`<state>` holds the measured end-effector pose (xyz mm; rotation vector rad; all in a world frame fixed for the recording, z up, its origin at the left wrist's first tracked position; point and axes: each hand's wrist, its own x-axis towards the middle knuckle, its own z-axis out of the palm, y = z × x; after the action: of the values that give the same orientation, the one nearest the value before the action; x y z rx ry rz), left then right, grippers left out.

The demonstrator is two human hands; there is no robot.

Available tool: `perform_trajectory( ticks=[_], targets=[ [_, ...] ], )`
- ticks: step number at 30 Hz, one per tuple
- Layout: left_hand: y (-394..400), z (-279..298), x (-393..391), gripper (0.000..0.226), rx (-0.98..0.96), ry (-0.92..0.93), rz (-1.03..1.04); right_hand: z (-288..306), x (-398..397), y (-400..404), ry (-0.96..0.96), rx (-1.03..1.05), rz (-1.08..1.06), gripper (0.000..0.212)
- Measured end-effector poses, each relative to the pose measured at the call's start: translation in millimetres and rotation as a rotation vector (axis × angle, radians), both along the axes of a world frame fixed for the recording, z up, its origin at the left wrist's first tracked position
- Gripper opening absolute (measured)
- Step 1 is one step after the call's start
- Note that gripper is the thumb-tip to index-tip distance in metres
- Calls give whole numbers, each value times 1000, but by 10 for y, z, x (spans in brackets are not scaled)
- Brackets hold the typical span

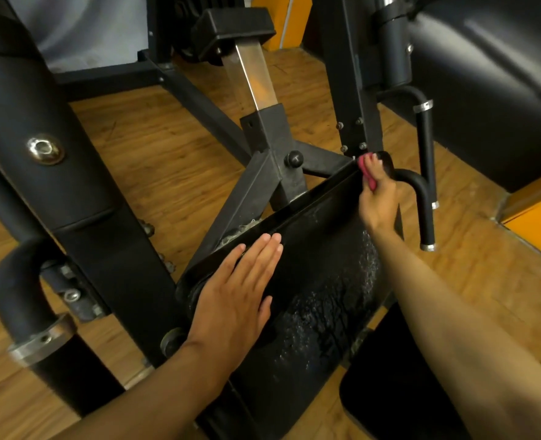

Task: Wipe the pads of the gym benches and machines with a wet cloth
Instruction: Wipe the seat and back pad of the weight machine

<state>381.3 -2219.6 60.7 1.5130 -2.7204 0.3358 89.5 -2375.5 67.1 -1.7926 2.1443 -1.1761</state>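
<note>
A black metal frame [275,160] with a knob [295,159] is standing on the wood floor [155,144] behind the seat pad [320,281]. A curved handle [421,198] is crowding the right hand [378,198], which is gripping a pink cloth [368,173] at the pad's far corner (the cloth is mostly hidden by the fingers). The left hand [234,296] is lying flat, fingers straight, on the pad's near left part. Wet droplets are showing on the pad. Another pad [498,74] is cut off at upper right.
</note>
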Motion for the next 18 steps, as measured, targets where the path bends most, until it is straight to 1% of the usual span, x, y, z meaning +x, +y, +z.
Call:
perform_trajectory(
  ticks=[2, 4, 6, 8, 10, 11, 12, 15, 16, 18],
  targets=[
    [3, -14, -5, 76, -21, 3, 3, -77, 233, 299, 10, -47, 130, 55],
    [7, -33, -4, 76, -40, 13, 4, -125, 579, 623, 70, -79, 306, 59],
    [10, -40, 5, 76, -59, 19, -3, -223, 903, 931, 99, -119, 434, 60],
    [10, -38, 16, 76, -66, 21, -15, -343, 1046, 1126, 120, -167, 493, 57],
    [7, -35, 23, 76, -61, 28, -24, -377, 928, 1078, 185, -193, 532, 56],
    [1, -37, 23, 77, -57, 30, -24, -376, 799, 967, 191, -190, 514, 58],
    [-4, -38, 17, 77, -53, 32, -22, -358, 644, 820, 166, -179, 447, 62],
    [1, -40, 4, 78, -54, 28, -11, -241, 150, 346, 7, -109, 109, 73],
    [1, -51, 6, 78, -55, 28, -4, -223, 79, 257, -35, -93, 39, 72],
    [-3, -48, 3, 78, -46, 46, 10, -225, 189, 268, -82, -81, -25, 68]
  ],
)
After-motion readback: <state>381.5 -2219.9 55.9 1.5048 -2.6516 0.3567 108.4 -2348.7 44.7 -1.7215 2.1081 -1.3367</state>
